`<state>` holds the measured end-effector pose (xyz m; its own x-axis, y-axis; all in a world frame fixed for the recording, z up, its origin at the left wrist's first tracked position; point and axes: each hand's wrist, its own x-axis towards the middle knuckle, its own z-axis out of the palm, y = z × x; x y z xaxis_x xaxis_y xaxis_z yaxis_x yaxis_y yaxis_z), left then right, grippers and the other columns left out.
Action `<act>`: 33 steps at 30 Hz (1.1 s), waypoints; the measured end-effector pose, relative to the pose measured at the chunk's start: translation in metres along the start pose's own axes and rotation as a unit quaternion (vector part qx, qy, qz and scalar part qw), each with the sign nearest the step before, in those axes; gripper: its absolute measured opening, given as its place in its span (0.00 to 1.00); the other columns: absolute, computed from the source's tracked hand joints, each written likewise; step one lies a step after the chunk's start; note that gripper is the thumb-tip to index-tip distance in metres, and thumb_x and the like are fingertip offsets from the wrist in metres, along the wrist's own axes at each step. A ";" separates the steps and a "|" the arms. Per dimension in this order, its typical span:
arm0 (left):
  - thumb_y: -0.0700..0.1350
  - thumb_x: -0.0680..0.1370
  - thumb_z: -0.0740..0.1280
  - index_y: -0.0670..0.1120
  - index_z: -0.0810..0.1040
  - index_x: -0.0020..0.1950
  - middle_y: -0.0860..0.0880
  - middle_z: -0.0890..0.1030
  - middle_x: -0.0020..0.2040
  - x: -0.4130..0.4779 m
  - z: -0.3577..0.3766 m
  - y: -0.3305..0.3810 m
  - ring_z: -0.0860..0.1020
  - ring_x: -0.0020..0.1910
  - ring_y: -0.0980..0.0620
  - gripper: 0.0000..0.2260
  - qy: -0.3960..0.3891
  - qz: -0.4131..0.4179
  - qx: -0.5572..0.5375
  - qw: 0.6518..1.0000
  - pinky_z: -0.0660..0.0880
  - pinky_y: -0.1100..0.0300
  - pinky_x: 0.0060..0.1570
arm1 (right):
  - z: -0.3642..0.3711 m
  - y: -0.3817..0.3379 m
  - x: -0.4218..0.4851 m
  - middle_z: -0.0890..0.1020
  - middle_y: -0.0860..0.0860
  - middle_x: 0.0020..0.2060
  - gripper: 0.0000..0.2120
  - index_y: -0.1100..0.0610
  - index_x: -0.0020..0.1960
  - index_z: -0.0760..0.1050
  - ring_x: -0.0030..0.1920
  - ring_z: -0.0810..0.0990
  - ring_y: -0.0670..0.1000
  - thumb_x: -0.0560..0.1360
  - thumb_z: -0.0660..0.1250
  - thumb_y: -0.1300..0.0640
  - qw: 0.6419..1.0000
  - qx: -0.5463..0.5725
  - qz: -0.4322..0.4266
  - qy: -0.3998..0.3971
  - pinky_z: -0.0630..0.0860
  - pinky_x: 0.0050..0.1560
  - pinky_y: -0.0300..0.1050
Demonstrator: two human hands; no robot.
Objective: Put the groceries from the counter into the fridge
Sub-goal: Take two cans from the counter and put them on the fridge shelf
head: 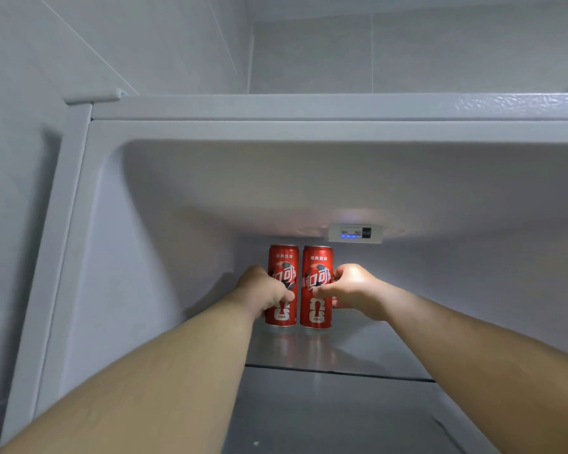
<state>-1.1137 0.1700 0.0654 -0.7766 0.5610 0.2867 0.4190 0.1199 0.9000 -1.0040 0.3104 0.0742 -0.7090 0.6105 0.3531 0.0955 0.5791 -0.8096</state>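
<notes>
Both hands are deep inside the fridge [138, 257], each wrapped round one red cola can. The left hand [264, 288] grips the left can [283, 257] round its middle. The right hand [351, 288] holds the right can [317, 260] the same way, with the thumb across the front. The two cans stand upright, side by side and very close, at the back of the top glass shelf [348, 355]. Their bases look to be on the glass, though from this angle they may be a touch above it.

The main risk is in the letting go. If either can is not fully seated, opening the fingers would drop it onto the glass, and it could rock into its neighbour. These tall, narrow cans tip easily, so a knuckle or thumb dragging across a side as the hands draw back could topple one and send it rolling forward off the shelf edge. The cans are so close that the inner fingers have little room, and pulling them out carelessly may nudge either can. The lit control panel [355, 232] sits just above the cans, so lifting one high to reposition it could knock it.
</notes>
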 end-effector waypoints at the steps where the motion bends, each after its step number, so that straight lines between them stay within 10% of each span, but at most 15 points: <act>1: 0.40 0.69 0.78 0.42 0.70 0.64 0.41 0.78 0.61 0.003 0.001 0.000 0.79 0.59 0.39 0.27 -0.001 -0.002 0.001 1.000 0.76 0.42 0.59 | -0.001 0.001 0.003 0.84 0.54 0.51 0.21 0.59 0.58 0.76 0.51 0.84 0.54 0.69 0.79 0.58 1.000 -0.003 0.002 -0.001 0.81 0.56 0.54; 33: 0.40 0.67 0.80 0.44 0.75 0.60 0.45 0.81 0.57 0.054 0.007 -0.029 0.80 0.56 0.43 0.25 -0.093 0.021 0.020 0.995 0.76 0.43 0.60 | 0.005 0.045 0.034 0.84 0.52 0.53 0.24 0.57 0.61 0.74 0.52 0.84 0.52 0.68 0.79 0.61 1.000 -0.024 0.016 -0.010 0.81 0.56 0.50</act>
<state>-1.1646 0.2022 0.0522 -0.6585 0.7081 0.2551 0.4707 0.1229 0.8737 -1.0270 0.3547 0.0478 -0.7180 0.6195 0.3173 0.1525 0.5849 -0.7966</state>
